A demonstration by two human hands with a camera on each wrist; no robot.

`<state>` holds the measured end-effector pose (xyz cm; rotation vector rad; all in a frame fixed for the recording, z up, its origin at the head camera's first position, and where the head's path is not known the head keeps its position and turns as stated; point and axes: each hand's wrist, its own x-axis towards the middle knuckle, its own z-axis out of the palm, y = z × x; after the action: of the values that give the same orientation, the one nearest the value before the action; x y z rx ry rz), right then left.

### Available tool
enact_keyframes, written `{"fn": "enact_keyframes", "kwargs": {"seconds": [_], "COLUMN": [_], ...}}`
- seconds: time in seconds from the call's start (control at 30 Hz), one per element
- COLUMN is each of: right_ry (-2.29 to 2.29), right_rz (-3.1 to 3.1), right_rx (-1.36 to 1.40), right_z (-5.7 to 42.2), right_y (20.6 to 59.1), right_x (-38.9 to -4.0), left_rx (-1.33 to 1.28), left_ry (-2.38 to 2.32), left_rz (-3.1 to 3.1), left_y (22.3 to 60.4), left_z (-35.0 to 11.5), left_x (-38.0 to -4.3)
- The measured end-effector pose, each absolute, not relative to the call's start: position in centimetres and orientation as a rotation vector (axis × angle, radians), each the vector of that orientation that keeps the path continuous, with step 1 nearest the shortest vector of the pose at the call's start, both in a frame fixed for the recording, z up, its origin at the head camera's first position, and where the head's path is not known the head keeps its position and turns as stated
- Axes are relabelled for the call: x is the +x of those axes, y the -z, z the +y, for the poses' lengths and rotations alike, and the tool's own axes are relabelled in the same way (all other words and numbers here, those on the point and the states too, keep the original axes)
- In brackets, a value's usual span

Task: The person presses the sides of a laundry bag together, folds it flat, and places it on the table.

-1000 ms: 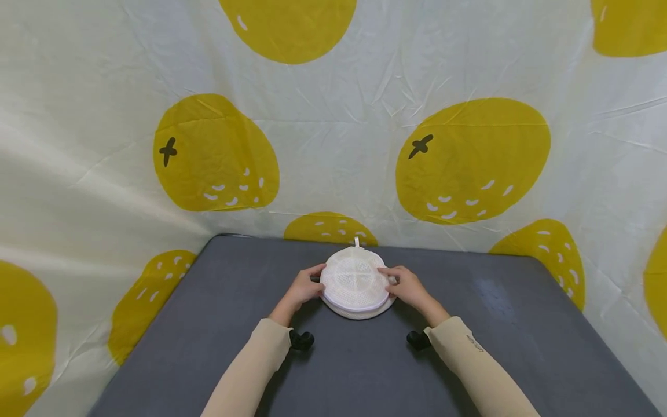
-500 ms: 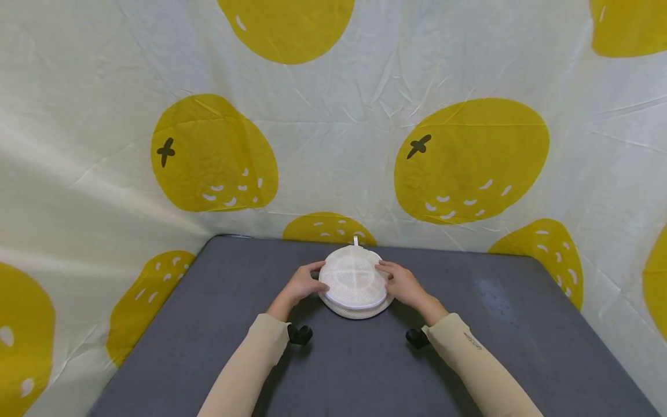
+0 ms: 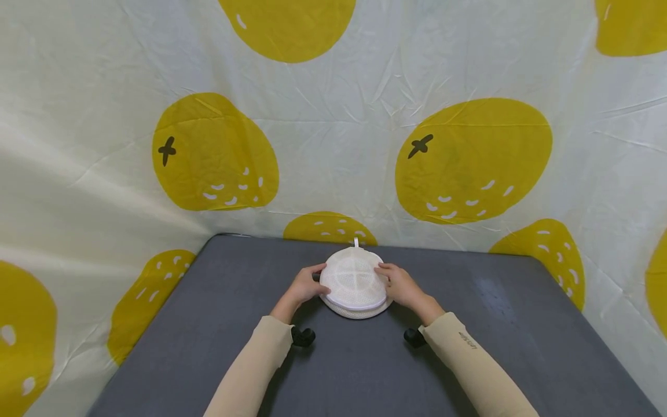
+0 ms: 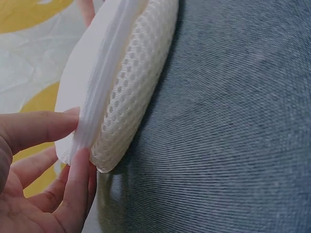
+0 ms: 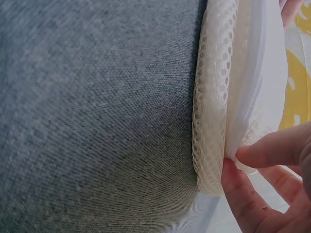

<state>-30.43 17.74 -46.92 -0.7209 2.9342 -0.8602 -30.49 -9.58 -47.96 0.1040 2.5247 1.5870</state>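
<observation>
A round white mesh laundry bag [image 3: 354, 284] lies on the dark table, with a small loop standing up at its far edge. A white zipper [image 4: 99, 87] runs round its side above a thick mesh rim [image 5: 211, 97]. On the left side, my left hand [image 3: 304, 286] pinches the bag's edge, thumb at the zipper band and fingers below. Opposite it, my right hand [image 3: 403, 286] pinches the zipper edge between thumb and forefinger. The bag's underside is hidden against the table.
The dark grey table [image 3: 354, 370] reaches back to a white curtain [image 3: 333, 162] printed with large yellow fruit. Black wrist devices [image 3: 303, 337] stick out below both sleeves.
The left thumb has come slightly further onto the bag's top edge. My right hand has shifted a little inward, to the left. The bag stays almost in place.
</observation>
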Motion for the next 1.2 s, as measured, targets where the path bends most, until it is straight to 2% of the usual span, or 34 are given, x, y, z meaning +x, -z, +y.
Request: {"fn": "enact_keyframes", "kwargs": {"seconds": [0.57, 0.93, 1.2], "right_ry": [0.84, 0.783, 0.759], "right_rz": [2.939, 2.898, 2.797], "right_rx": [-0.742, -0.827, -0.799], "right_z": [17.7, 18.5, 18.6], "right_y": [46.7, 46.1, 46.0], "right_x": [-30.1, -30.1, -30.1], "left_rx": [0.165, 0.51, 0.629], "left_ry": [-1.507, -1.158, -0.804], "left_rz": [2.588, 2.714, 2.816], "left_y": [48.0, 46.9, 46.9], "left_z": [-9.6, -10.2, -9.9], "left_x": [-30.5, -30.1, -30.3]}}
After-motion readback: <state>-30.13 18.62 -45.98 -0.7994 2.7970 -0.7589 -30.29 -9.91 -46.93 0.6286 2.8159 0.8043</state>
